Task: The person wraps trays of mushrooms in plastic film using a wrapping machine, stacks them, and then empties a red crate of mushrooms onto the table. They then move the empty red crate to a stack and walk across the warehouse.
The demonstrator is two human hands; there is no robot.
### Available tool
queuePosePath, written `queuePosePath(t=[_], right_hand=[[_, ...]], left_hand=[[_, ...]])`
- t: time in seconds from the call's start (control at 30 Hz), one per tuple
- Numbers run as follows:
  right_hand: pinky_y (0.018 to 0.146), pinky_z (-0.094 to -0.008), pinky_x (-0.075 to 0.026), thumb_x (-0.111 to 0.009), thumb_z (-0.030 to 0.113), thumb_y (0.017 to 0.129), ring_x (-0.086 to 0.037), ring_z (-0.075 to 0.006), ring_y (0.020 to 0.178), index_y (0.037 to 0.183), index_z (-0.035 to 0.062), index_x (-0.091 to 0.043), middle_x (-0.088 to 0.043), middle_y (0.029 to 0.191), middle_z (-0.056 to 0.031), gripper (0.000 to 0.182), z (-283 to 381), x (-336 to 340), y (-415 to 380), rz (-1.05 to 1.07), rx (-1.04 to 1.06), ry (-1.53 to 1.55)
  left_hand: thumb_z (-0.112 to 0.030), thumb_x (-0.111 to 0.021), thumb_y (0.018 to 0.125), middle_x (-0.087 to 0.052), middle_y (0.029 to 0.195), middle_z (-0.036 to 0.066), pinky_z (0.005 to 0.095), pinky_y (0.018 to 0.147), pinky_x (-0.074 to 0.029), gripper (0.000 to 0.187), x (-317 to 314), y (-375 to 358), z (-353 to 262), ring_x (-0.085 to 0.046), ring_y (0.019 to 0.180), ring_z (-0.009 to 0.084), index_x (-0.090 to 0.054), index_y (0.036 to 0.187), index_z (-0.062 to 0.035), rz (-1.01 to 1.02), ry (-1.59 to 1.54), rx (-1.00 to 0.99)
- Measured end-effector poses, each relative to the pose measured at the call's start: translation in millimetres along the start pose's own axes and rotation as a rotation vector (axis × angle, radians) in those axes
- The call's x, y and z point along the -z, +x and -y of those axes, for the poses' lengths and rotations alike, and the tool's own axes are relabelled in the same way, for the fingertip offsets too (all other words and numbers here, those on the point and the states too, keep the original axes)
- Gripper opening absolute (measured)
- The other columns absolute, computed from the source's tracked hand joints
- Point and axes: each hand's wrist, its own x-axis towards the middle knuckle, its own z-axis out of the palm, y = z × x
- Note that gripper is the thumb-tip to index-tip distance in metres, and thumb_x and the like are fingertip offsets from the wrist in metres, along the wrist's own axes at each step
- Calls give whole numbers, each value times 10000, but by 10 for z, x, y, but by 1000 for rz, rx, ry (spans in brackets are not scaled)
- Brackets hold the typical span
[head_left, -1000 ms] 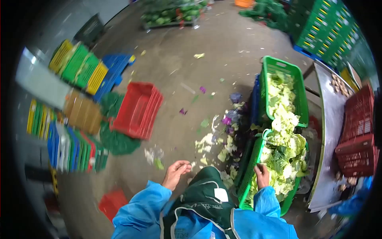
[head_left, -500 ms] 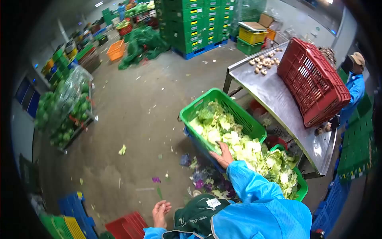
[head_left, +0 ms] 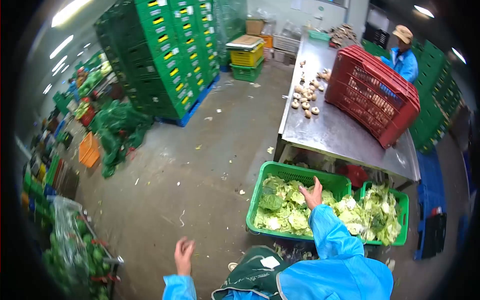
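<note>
Green plastic crate (head_left: 260, 197) sitting on the concrete floor (head_left: 200, 165), latticed walls, heaped with pale green and white cabbage leaves (head_left: 282, 212); lying just in front of the steel table (head_left: 340, 132) and touching a second green crate (head_left: 385, 217) of the same leaves on its right side.

Differing from half a second ago: now looking at the crate nearly square-on rather than at a slant, with the table and the tilted red crate (head_left: 372, 95) shifted up into the middle of the view; right hand now lying further in over the leaves rather than at the crate's near rim; left hand risen and showing its back instead of a curled palm. A full second ago, pointing the other way, toward the scattered coloured crates and floor scraps.

Right hand (head_left: 314, 192) reaching into the first crate, fingers spread loosely, palm down on the leaves near the far wall, resting on them rather than closing on anything; blue sleeve (head_left: 327, 232) stretching across the near rim. Left hand (head_left: 183, 255) hanging over bare floor, fingers loosely spread, holding nothing, well apart from both crates.

Standing behind the table, holding the red crate: another person (head_left: 402, 55) in blue jacket and cap, mushrooms (head_left: 306, 100) lying scattered on the steel.
</note>
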Motion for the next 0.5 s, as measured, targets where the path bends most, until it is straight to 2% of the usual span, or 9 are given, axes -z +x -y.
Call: queuePosePath(t=[0.1, 0.17, 0.2, 0.27, 0.3, 0.33, 0.4, 0.43, 0.5], right_hand=[[1029, -416, -290, -723, 339, 708, -306, -366, 1236, 1374, 20, -215, -265, 1328, -237, 896, 281, -89, 237, -184, 114, -59], [1032, -418, -282, -735, 319, 694, -300, -376, 1238, 1383, 35, -191, -245, 1343, -243, 923, 472, -176, 571, -269, 74, -60], [1033, -421, -279, -739, 316, 689, -299, -380, 1238, 1390, 45, -174, -238, 1349, -245, 940, 518, -247, 797, -317, 64, -85], [1042, -424, -263, -747, 314, 676, -272, -391, 1262, 1403, 82, -146, -203, 1379, -252, 972, 533, -460, 1384, -414, -31, -142], [1051, -430, -247, -765, 324, 654, -224, -401, 1294, 1413, 118, -121, -162, 1406, -258, 1017, 550, -562, 1716, -455, -50, -203], [1058, -441, -231, -779, 349, 633, -187, -410, 1311, 1416, 130, -112, -127, 1417, -274, 1052, 576, -637, 2031, -462, -105, -184], [1054, -458, -232, -795, 386, 603, -181, -421, 1309, 1420, 133, -92, -117, 1414, -291, 1108, 470, -812, 2626, -545, -51, -187], [1054, -458, -232, -795, 386, 603, -181, -421, 1309, 1420, 133, -92, -117, 1414, -291, 1108, 523, -905, 2700, -540, -100, -188], [1058, -465, -219, -788, 433, 596, -166, -428, 1312, 1424, 137, -77, -101, 1415, -303, 1131, 813, -907, 3125, -555, -215, -260]], left_hand=[[-96, -624, 805, -557, 1099, 115, 292, 865, -443, 493, -589, 1235, -804, -536, 995, 165, -424, 1249, -22, 376, 57, -83], [-121, -655, 783, -547, 1123, 122, 316, 885, -432, 576, -1006, 1936, -991, -535, 1023, 190, -393, 1287, -30, 591, 141, -174], [-121, -655, 783, -547, 1123, 122, 316, 885, -432, 576, -1201, 2216, -1056, -535, 1023, 190, -393, 1287, -30, 628, 152, -176], [-163, -696, 746, -550, 1121, 119, 341, 909, -417, 660, -1586, 2751, -1147, -528, 1053, 213, -374, 1309, -38, 779, 273, -305], [-198, -725, 712, -513, 1173, 126, 361, 932, -399, 741, -1721, 3022, -1146, -498, 1107, 234, -349, 1331, -39, 804, 333, -300], [-198, -725, 712, -513, 1173, 126, 361, 932, -399, 741, -1928, 3381, -1159, -498, 1107, 234, -349, 1331, -39, 818, 324, -313], [-194, -726, 704, -453, 1268, 111, 373, 950, -369, 794, -2048, 3836, -1085, -447, 1166, 225, -303, 1362, -59, 839, 416, -302], [-211, -736, 695, -406, 1299, 124, 389, 965, -354, 821, -2203, 4046, -1266, -418, 1194, 240, -291, 1367, -56, 895, 453, -347], [-218, -739, 690, -399, 1298, 132, 390, 970, -352, 833, -2569, 4503, -1535, -410, 1202, 250, -286, 1369, -55, 950, 496, -395]])
